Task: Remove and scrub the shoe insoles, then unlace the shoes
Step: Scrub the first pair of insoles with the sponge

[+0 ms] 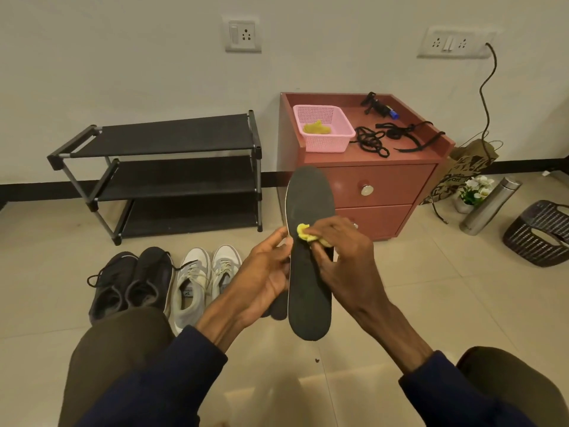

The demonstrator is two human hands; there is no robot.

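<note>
Above the tiled floor (431,288): dark grey foam insole (309,288), removed, scrubbing in hand. Grip of left hand (268,272) clamped on its edge; grip of right hand (341,251) pinches yellow cloth (303,234) against it. White lace-up trainers (203,278) on floor, unlacing apparently outstanding; loose black laces (371,140) on red table (394,183).

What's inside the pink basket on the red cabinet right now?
One crumpled yellow cloth lies in the pink basket. Its near wall covers the front of the floor, so anything lying there cannot be seen.
</note>
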